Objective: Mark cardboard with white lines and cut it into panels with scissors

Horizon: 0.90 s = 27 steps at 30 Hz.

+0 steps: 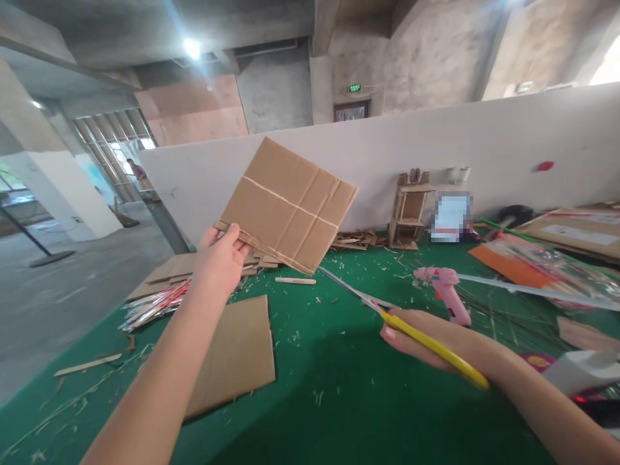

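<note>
My left hand (223,257) is closed on the lower left edge of a brown cardboard piece (290,200), holding it up and tilted above the table. A pale line and several creases cross the cardboard's face. Yellow-handled scissors (431,345) are in my right hand (416,329), its fingers wrapped round the handle and partly hidden. The scissor blades are parted and point up and left, one tip close to the cardboard's lower corner; whether it touches I cannot tell. Another flat cardboard sheet (237,352) lies on the table below my left forearm.
On the green table (329,413) lie a marker pen (295,280), a pink glue gun (448,290), plastic-wrapped sticks (155,307) and scattered scraps. A small cardboard shelf (411,210) stands near the white partition (378,155). A person (137,173) is far off at left.
</note>
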Each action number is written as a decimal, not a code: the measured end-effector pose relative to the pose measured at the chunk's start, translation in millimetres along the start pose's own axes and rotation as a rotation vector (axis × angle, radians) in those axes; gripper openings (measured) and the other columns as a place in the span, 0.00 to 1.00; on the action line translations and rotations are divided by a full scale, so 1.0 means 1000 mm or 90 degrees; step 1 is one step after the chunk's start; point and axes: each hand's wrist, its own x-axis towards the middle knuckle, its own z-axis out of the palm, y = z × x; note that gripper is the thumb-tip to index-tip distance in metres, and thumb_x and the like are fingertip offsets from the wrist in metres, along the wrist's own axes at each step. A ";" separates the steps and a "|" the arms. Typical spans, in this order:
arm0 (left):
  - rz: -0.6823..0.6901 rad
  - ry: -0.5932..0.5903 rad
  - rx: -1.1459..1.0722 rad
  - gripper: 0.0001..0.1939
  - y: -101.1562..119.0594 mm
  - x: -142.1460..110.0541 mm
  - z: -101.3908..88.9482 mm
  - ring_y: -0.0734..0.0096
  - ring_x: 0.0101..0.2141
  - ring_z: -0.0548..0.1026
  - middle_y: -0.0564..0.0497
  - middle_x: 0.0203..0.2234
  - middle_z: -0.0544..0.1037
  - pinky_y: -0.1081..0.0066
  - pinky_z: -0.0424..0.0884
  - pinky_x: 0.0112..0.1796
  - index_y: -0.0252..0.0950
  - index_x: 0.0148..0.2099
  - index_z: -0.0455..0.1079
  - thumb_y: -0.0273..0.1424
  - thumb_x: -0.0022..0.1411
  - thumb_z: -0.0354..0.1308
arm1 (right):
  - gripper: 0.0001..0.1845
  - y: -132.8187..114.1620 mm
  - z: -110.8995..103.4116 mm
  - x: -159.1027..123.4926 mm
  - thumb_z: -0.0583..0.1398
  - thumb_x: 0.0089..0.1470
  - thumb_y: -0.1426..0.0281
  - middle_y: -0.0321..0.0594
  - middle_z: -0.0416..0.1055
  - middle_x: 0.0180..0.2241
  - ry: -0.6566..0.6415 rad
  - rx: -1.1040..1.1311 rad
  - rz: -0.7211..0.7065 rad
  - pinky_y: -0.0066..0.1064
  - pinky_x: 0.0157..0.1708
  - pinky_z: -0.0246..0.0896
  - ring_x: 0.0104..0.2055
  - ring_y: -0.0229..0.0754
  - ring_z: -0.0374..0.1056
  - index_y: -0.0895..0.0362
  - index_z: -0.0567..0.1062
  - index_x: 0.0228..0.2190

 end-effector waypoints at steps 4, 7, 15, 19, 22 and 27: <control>-0.014 -0.015 0.008 0.08 -0.004 -0.009 0.010 0.69 0.38 0.77 0.54 0.30 0.77 0.62 0.70 0.45 0.37 0.33 0.66 0.21 0.52 0.59 | 0.25 -0.001 0.001 0.003 0.45 0.59 0.50 0.42 0.68 0.27 -0.084 -0.006 -0.019 0.34 0.29 0.56 0.25 0.39 0.59 0.55 0.65 0.25; -0.038 -0.031 0.013 0.07 -0.007 -0.014 0.014 0.69 0.38 0.77 0.53 0.31 0.77 0.62 0.70 0.45 0.37 0.33 0.66 0.21 0.52 0.59 | 0.25 0.000 0.003 0.003 0.47 0.58 0.49 0.42 0.69 0.28 -0.082 0.003 -0.015 0.34 0.29 0.56 0.26 0.40 0.60 0.55 0.66 0.26; -0.057 -0.025 0.003 0.08 -0.009 -0.019 0.019 0.70 0.39 0.77 0.54 0.29 0.77 0.65 0.71 0.45 0.37 0.32 0.66 0.19 0.53 0.57 | 0.26 0.001 0.007 0.004 0.48 0.57 0.47 0.43 0.70 0.27 -0.071 -0.021 0.020 0.32 0.26 0.56 0.26 0.41 0.65 0.56 0.69 0.29; -0.057 -0.022 0.014 0.07 -0.009 -0.019 0.017 0.70 0.39 0.77 0.54 0.30 0.77 0.65 0.71 0.45 0.37 0.32 0.66 0.20 0.53 0.58 | 0.26 -0.001 0.009 0.004 0.51 0.54 0.46 0.43 0.71 0.26 -0.037 -0.022 0.054 0.31 0.24 0.55 0.25 0.42 0.66 0.57 0.71 0.27; -0.053 -0.021 0.009 0.08 -0.011 -0.018 0.017 0.69 0.39 0.77 0.53 0.30 0.77 0.63 0.70 0.46 0.37 0.33 0.66 0.21 0.52 0.59 | 0.27 -0.002 0.011 0.006 0.51 0.54 0.46 0.43 0.71 0.25 -0.028 -0.033 0.061 0.30 0.23 0.54 0.24 0.41 0.65 0.56 0.71 0.27; -0.060 -0.008 0.000 0.07 -0.012 -0.017 0.016 0.69 0.37 0.77 0.53 0.29 0.77 0.63 0.71 0.45 0.36 0.31 0.65 0.19 0.53 0.57 | 0.27 -0.004 0.014 0.008 0.50 0.53 0.45 0.44 0.71 0.24 -0.016 -0.084 0.074 0.31 0.23 0.51 0.23 0.42 0.64 0.56 0.70 0.24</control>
